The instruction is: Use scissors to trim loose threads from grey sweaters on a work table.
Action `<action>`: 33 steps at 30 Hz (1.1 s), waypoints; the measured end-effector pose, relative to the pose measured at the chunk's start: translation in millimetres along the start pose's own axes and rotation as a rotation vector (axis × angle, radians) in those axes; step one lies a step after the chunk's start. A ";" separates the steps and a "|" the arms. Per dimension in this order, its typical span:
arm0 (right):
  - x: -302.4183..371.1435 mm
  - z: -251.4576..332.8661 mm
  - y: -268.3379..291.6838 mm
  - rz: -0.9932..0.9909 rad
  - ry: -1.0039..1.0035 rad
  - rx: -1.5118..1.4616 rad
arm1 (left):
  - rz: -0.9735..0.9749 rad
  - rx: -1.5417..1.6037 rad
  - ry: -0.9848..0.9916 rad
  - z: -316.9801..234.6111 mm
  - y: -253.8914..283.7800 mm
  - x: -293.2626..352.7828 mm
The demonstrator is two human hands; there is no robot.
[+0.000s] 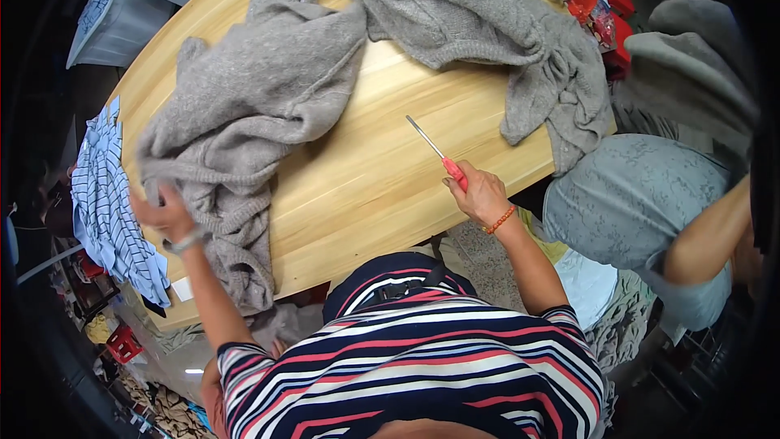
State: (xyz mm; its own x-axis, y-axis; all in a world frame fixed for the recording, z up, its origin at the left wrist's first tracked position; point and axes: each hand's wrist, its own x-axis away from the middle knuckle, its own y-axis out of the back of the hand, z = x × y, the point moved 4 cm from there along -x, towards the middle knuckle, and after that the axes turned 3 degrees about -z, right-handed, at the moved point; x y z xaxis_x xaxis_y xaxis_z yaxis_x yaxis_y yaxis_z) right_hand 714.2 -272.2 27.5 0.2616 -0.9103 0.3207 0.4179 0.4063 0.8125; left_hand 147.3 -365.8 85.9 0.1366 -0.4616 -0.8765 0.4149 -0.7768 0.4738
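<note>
My right hand [483, 195] is closed around the red handle of a slim tool [426, 137]. Its thin metal shaft points up and left over the bare wood; I cannot make out the exact kind. At the left edge of the table, my left hand [165, 213] is against the lower folds of a fuzzy grey-brown knit garment [252, 81]. That hand is smeared by motion, so its grip is unclear. Another bunched stretch of grey-brown knit [443, 12] lies along the far side and hangs over the right edge of the table.
The wooden table [382, 187] has a curved edge. Blue checked cloth [114, 195] lies at its left rim. Pale plastic bins [134, 20] stand at the back left. On the right, another person in grey-green clothes [638, 195] is close by. Red packages [597, 0] sit at the back right.
</note>
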 end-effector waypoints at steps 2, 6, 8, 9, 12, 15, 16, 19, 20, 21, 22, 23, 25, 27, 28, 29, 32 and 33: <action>0.2 -6.6 -8.1 0.021 -0.009 -0.009 | 0.348 0.415 -0.133 -99.6 13.6 25.7; 0.3 -6.1 -11.9 0.058 -0.008 0.009 | 0.904 0.453 -0.390 -201.0 -7.9 91.0; 0.6 2.9 -7.9 0.051 0.025 0.014 | 0.835 0.285 -0.461 -190.0 -49.9 125.6; 0.3 3.3 -5.1 0.039 0.030 0.019 | 0.771 0.141 -0.545 -185.1 -66.8 132.9; 1.3 -13.0 -5.4 0.034 0.025 0.017 | 0.915 0.233 -0.523 -178.8 -91.8 109.4; 4.1 -23.5 -3.1 0.039 0.005 0.012 | 0.924 0.380 -0.364 -186.7 -96.6 65.4; 2.1 -23.7 -3.7 0.035 0.006 0.007 | 0.973 0.457 -0.217 -185.0 -97.4 51.8; -4.9 -22.3 -11.8 0.095 0.008 0.006 | 0.784 0.907 0.151 -191.0 -78.2 -5.3; -8.8 -21.4 -16.6 0.108 0.028 -0.002 | 0.845 1.106 0.434 -195.8 -65.7 -30.8; -13.8 -19.4 -19.5 0.122 0.050 -0.009 | 0.840 1.246 0.612 -205.4 -44.1 -58.3; -18.5 -14.8 -16.9 0.113 0.036 -0.009 | 0.831 1.385 0.795 -211.8 -21.3 -82.1; -24.3 -5.9 -15.3 0.149 0.048 -0.033 | 0.814 1.498 0.917 -209.9 -1.1 -100.4; -38.4 7.3 -16.9 0.182 0.062 -0.056 | 0.791 1.610 1.041 -201.8 22.6 -104.7; -53.9 10.3 -23.6 0.152 0.075 -0.104 | 0.655 1.774 1.255 -187.5 28.2 -93.5; -60.6 10.1 -25.9 0.150 0.065 -0.106 | 0.734 1.798 1.324 -178.6 21.8 -70.0; -68.5 13.6 -26.0 0.119 0.078 -0.133 | 0.776 1.637 1.459 -144.8 -1.3 -18.4; -94.0 10.5 -38.0 0.072 0.077 -0.155 | 0.883 1.073 1.303 -103.8 -19.9 110.3; -100.6 19.7 -34.1 0.089 0.085 -0.155 | 0.847 1.042 1.304 -86.0 -19.6 156.4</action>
State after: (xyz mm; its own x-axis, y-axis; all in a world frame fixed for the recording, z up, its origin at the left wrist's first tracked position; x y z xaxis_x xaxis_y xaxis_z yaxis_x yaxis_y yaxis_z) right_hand 656.4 -196.0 -22.9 0.3734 -0.8629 0.3404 0.5172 0.4983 0.6958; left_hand 237.9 -385.9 -67.8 0.7073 -0.6295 0.3216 -0.6979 -0.6941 0.1764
